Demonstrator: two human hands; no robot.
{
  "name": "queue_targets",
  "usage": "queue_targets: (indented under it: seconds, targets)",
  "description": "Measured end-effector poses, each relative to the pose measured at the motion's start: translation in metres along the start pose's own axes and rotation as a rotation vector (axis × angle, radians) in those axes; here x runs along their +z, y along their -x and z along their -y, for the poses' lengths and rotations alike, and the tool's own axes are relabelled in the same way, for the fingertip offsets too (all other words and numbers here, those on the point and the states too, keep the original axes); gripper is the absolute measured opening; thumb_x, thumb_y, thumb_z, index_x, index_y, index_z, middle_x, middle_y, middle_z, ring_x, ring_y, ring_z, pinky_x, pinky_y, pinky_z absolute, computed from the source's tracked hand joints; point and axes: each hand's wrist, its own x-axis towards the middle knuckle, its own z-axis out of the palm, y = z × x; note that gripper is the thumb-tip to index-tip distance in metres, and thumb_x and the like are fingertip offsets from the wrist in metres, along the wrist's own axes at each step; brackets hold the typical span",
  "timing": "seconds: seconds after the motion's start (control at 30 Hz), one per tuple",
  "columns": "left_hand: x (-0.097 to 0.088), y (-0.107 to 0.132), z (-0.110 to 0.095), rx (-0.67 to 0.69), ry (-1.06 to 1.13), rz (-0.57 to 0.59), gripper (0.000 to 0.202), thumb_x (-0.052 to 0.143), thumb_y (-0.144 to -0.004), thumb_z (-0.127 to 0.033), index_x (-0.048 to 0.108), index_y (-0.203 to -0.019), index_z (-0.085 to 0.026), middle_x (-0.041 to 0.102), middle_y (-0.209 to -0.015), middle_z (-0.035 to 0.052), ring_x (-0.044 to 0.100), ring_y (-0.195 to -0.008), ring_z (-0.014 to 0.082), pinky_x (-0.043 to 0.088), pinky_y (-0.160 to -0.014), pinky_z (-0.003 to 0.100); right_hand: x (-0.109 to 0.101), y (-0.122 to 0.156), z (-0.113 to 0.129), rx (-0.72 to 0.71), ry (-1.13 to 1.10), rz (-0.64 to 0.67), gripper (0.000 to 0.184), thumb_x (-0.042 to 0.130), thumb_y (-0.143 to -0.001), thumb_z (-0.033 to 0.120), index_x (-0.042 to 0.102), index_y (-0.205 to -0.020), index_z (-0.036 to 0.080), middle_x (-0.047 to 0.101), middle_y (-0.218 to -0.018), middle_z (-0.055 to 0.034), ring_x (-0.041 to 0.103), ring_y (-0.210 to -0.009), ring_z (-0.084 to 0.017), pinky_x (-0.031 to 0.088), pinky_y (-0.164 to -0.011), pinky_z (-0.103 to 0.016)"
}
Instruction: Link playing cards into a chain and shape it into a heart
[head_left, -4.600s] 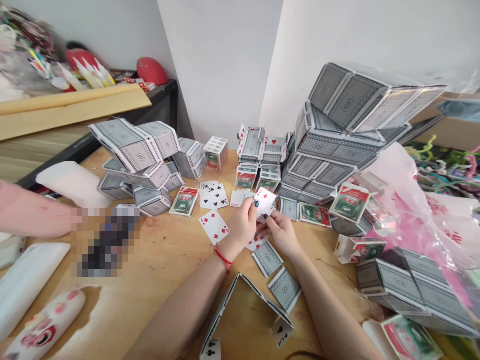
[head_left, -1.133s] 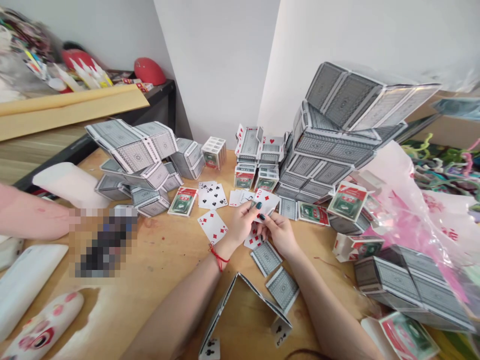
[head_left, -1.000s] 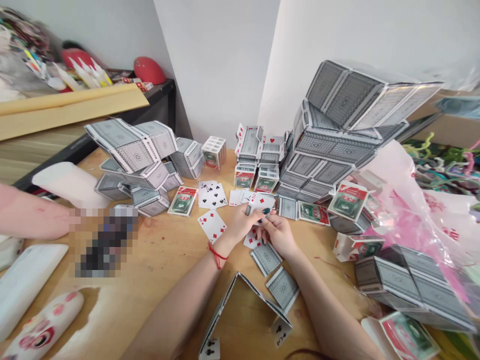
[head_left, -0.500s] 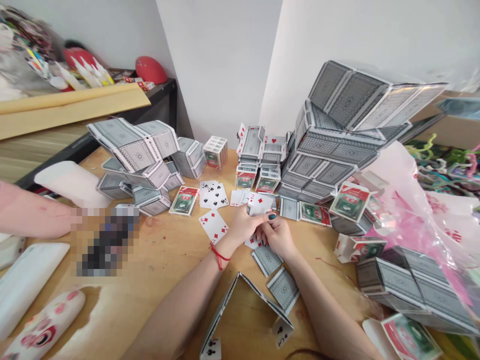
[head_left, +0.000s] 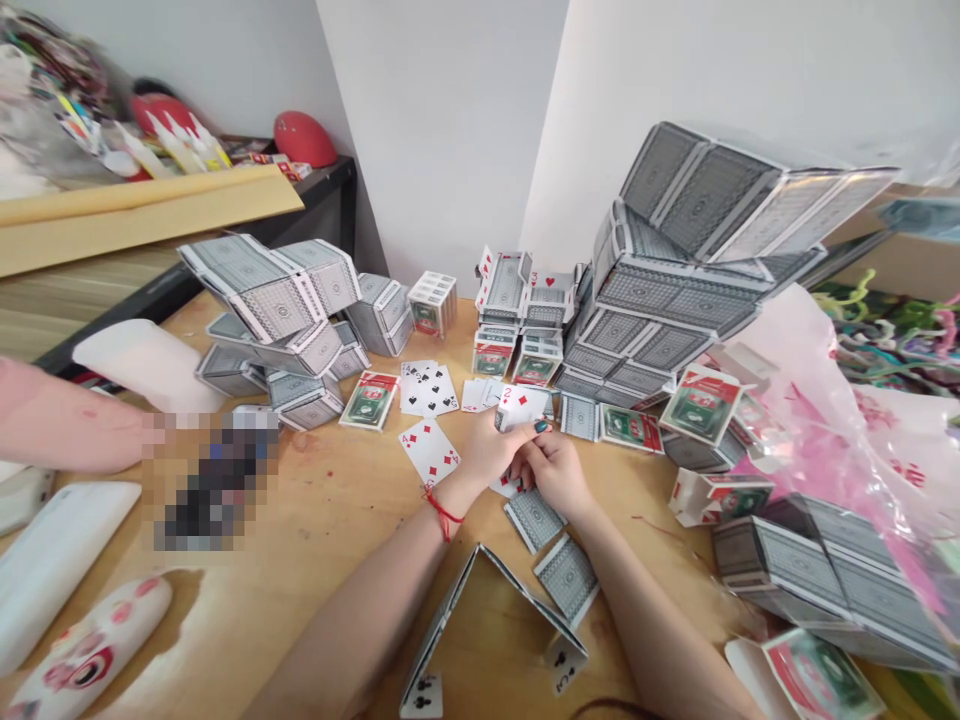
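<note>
My left hand (head_left: 484,450) and my right hand (head_left: 556,470) meet over the middle of the wooden table (head_left: 315,560). Together they pinch a two of diamonds card (head_left: 521,405), which is bent over the fingers, face up. A red thread circles my left wrist. Under the hands lie loose cards: a four of diamonds (head_left: 427,452) face up and two grey-backed cards (head_left: 534,518). Close to me stands a tent of folded cards (head_left: 487,625).
Blocks built of grey-backed cards are piled at the left (head_left: 270,300) and tall at the right (head_left: 690,260). Card boxes (head_left: 367,400) lie between. A pink plastic bag (head_left: 825,420) covers the right side. Another person's arm (head_left: 67,430) reaches in from the left.
The card was held flat and upright between both hands; now it is curled over and lower. My hands have drawn closer together. The other person's arm has stayed put.
</note>
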Motion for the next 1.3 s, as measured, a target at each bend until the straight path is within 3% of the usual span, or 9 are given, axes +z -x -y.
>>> queue_targets:
  seconds: [0.2,0.3,0.53,0.77,1.0,1.13,1.3]
  targets:
    - [-0.002,-0.003,0.0,0.015,-0.055,-0.006,0.016,0.063,-0.066,-0.026,0.052,-0.066,-0.015,0.052,-0.052,-0.0035,0.047,-0.037,0.0068,0.038,-0.038,0.019,-0.003,-0.001,0.0,-0.029,0.045,0.015,0.045,0.04,-0.085,0.043,0.049,-0.05,0.016,0.054,-0.039,-0.0009,0.04,-0.029,-0.006,0.029,-0.031,-0.017]
    - [-0.003,-0.005,0.001,-0.011,-0.04,0.044,0.018,0.063,-0.067,-0.029,0.052,-0.064,-0.015,0.052,-0.049,-0.0035,0.047,-0.036,0.0078,0.038,-0.037,0.02,-0.004,-0.001,-0.001,-0.042,0.12,0.027,0.048,0.039,-0.086,0.039,0.05,-0.045,0.016,0.053,-0.037,-0.0013,0.038,-0.029,-0.006,0.029,-0.033,-0.018]
    - [-0.005,-0.006,0.004,0.047,-0.088,0.042,0.015,0.066,-0.063,-0.026,0.058,-0.068,-0.014,0.06,-0.063,0.0011,0.055,-0.054,0.0102,0.043,-0.047,0.02,-0.004,0.0,0.0,-0.093,0.306,0.0,0.049,0.038,-0.085,0.026,0.049,-0.038,0.018,0.056,-0.039,-0.0029,0.047,-0.037,-0.01,0.039,-0.045,-0.021]
    - [-0.002,-0.001,-0.002,-0.023,-0.008,0.089,0.025,0.061,-0.069,-0.031,0.053,-0.053,-0.015,0.05,-0.041,-0.0033,0.048,-0.035,0.0094,0.037,-0.034,0.02,-0.004,0.0,0.002,-0.108,0.326,-0.017,0.045,0.039,-0.085,0.024,0.049,-0.041,0.019,0.056,-0.04,-0.0019,0.047,-0.038,-0.01,0.04,-0.048,-0.021]
    - [-0.002,-0.001,-0.008,-0.032,0.056,0.155,0.024,0.059,-0.072,-0.035,0.063,-0.072,-0.012,0.058,-0.05,-0.0003,0.047,-0.03,0.0096,0.037,-0.029,0.021,-0.003,0.001,0.001,-0.127,0.296,-0.019,0.047,0.038,-0.087,0.028,0.046,-0.042,0.019,0.053,-0.038,-0.0007,0.048,-0.039,-0.01,0.041,-0.053,-0.023]
    - [-0.002,0.0,-0.005,-0.031,0.033,0.138,0.023,0.059,-0.073,-0.034,0.064,-0.073,-0.012,0.056,-0.046,-0.0011,0.048,-0.031,0.0094,0.038,-0.031,0.02,-0.003,0.0,0.001,-0.079,0.249,-0.016,0.044,0.038,-0.087,0.03,0.046,-0.045,0.019,0.052,-0.038,0.0001,0.044,-0.034,-0.009,0.037,-0.045,-0.021]
    - [-0.003,-0.001,-0.006,-0.069,0.048,0.157,0.026,0.058,-0.073,-0.035,0.066,-0.086,-0.014,0.066,-0.063,0.0029,0.051,-0.035,0.0091,0.038,-0.031,0.02,-0.003,-0.001,-0.001,-0.063,0.205,0.004,0.045,0.038,-0.088,0.036,0.046,-0.047,0.019,0.052,-0.038,0.0003,0.042,-0.032,-0.008,0.033,-0.038,-0.02]
